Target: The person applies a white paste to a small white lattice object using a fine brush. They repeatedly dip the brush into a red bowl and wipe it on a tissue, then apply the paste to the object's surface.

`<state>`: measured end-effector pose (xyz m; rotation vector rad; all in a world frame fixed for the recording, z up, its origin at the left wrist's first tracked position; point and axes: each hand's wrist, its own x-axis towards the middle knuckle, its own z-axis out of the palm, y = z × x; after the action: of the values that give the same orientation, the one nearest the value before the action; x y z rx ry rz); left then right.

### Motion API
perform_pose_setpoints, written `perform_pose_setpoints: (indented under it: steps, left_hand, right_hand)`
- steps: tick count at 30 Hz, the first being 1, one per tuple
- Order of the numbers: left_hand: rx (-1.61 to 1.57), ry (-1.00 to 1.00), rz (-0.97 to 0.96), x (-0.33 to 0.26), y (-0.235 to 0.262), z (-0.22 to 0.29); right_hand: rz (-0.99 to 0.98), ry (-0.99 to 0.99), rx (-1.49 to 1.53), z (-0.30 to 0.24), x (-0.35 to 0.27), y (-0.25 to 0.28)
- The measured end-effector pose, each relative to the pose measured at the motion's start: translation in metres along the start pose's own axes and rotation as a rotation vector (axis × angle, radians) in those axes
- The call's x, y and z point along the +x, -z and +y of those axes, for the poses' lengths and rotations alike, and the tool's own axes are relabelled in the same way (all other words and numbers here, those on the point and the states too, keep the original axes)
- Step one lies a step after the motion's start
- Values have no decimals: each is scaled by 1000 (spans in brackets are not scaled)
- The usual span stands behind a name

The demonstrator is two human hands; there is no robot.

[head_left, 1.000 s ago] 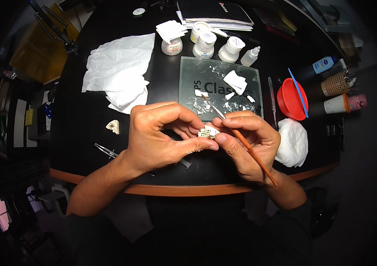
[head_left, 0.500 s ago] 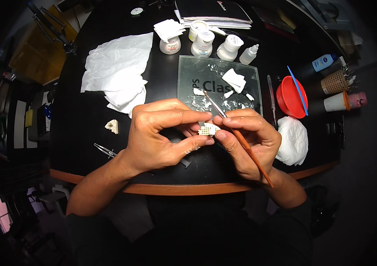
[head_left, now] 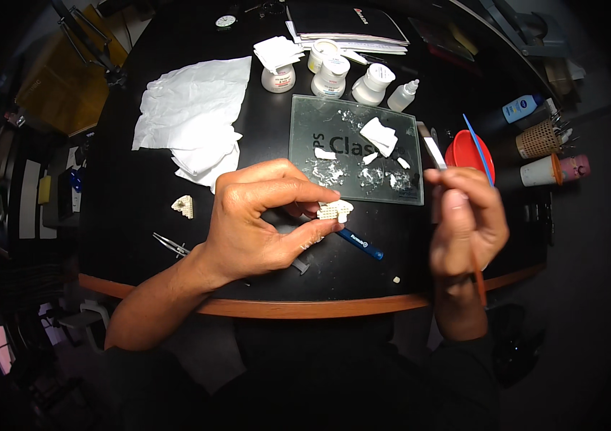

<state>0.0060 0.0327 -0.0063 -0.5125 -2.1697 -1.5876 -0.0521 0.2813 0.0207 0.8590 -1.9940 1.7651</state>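
My left hand (head_left: 262, 219) pinches a small cream tooth-shaped model piece (head_left: 335, 210) between thumb and fingers, just above the black table. My right hand (head_left: 467, 219) is raised to the right, fingers closed around a thin orange-handled brush (head_left: 477, 276) whose shaft runs down past the wrist; its tip is hidden by the fingers. The glass mixing slab (head_left: 356, 147) with white paste smears lies just beyond both hands. A blue-black pen-like tool (head_left: 361, 244) rests on the table under the left hand's fingertips.
White tissues (head_left: 194, 118) lie at the back left. Several small white jars and a dropper bottle (head_left: 352, 72) stand behind the slab. A red cup (head_left: 468, 152) with a blue stick, other cups, tweezers (head_left: 171, 246) and a second cream piece (head_left: 184, 206) are around.
My right hand has pulled away from the model piece, moving right and up with the brush. The left hand keeps holding the piece in about the same place.
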Motion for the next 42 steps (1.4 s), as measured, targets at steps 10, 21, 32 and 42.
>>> perform_pose_setpoints:
  steps: [10, 21, 32, 42]
  left_hand:
    - [15, 79, -51, -1, 2, 9]
    - [-36, 117, -68, 1, -1, 6]
    - [-40, 60, -72, -6, 1, 8]
    - [-149, 2, -180, -3, 0, 3]
  right_hand:
    - [131, -318, -420, 3, 27, 103]
    - [149, -264, -657, 15, 20, 108]
    - [118, -480, -501, -22, -73, 166]
    - [-319, -131, 267, -26, 4, 61]
